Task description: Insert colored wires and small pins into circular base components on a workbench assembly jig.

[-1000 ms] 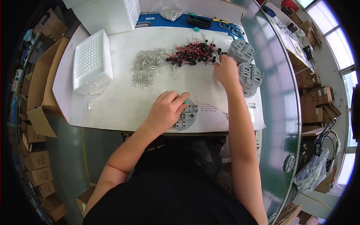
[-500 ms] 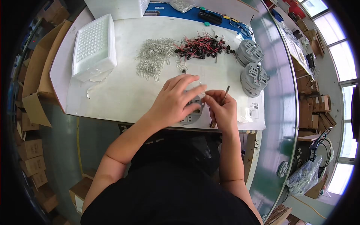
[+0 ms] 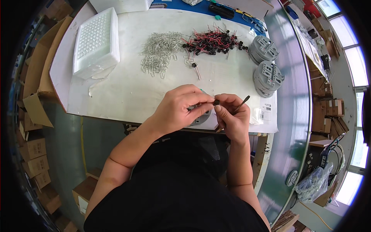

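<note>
My left hand is closed, its thumb and fingertips pinched together at a small black part. On the other side of that part, the thumb and forefinger of my right hand grip it too. A slim tool with a dark flattened tip lies across my right palm, its brownish end coming out below the hand. Beneath my left hand sits a round grey plastic base, mostly covered by the fingers. One loose black part with reddish wires lies on the table just beyond my hands.
Farther off are a heap of clear bent clips and a tangle of black parts with red wires. Stacked grey round bases stand at the right. A white foam tray is at the left, beside an open carton.
My left fingers, spread before, have closed and met the right fingertips. The black part now shows between them. The right hand's tool has tilted farther to the right. The view has shifted slightly.
</note>
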### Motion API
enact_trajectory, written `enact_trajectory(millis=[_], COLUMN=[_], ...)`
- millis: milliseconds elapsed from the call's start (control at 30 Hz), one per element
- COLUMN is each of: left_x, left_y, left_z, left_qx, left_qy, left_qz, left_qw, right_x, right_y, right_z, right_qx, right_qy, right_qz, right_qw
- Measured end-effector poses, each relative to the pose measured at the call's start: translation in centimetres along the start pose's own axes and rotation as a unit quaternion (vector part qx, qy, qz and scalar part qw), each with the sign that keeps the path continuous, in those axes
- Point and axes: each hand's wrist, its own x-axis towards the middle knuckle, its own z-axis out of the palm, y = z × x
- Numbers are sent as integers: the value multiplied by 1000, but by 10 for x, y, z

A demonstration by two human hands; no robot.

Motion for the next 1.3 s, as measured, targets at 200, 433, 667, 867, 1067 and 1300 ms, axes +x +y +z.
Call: enact_trajectory(millis=[200, 433, 667, 867, 1067, 1300], left_x=[-15, -43, -49, -45, -43, -48], left_y=[-1, -10, -7, 4, 11, 11], left_z=[-11, -33, -28, -24, -15, -19], left_qx=[-13, -166, -185, -147, -90, -284], left_qy=[-12, 2, 19, 4, 8, -50], left_qz=[-8, -162, -170, -170, -112, -281], left_qw=[1000, 973, 968, 974, 990, 915], right_x=[-13, -19, 2, 21, -16, -19], right_y=[-26, -2, -26, -58, -22, -1], right_z=[-2, -27, -27, 15, 30, 22], right_qx=[-214, -537, -478, -332, -136, -122], right_qy=[11, 10, 41, 43, -70, -43], right_qz=[12, -54, -13, -16, 58, -43], right_qw=[977, 842, 877, 942, 987, 991])
